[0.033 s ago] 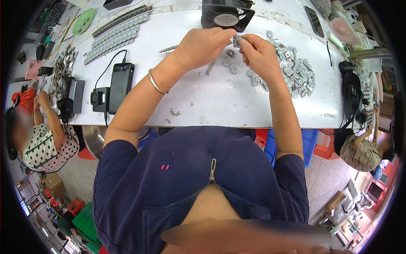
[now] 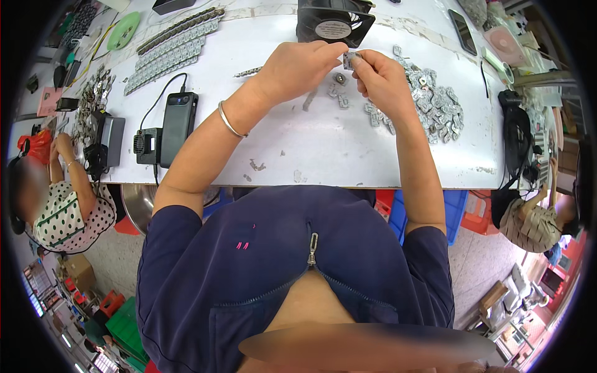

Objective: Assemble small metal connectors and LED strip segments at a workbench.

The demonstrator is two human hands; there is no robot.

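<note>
Close below the black box fan (image 2: pixel 339 25), my two hands meet at the far middle of the table. My right hand (image 2: pixel 385 78) pinches a small flat grey metal piece (image 2: pixel 348 60) between thumb and forefinger. Next to that piece, the fingers of my left hand (image 2: pixel 298 68) are drawn together; what they grip, if anything, is hidden. A narrow metal strip (image 2: pixel 249 72) lies partly covered by my left wrist. Several loose grey pieces (image 2: pixel 339 94) rest just under my hands. A heap of similar pieces (image 2: pixel 438 109) spreads beside and behind my right wrist.
Rows of linked grey metal strips (image 2: pixel 168 59) lie at the far left. A black power bank (image 2: pixel 178 127) with a cable stands near my left forearm, beside a small black device (image 2: pixel 147 146). At the far right lies a phone (image 2: pixel 462 30). Other people sit at both sides.
</note>
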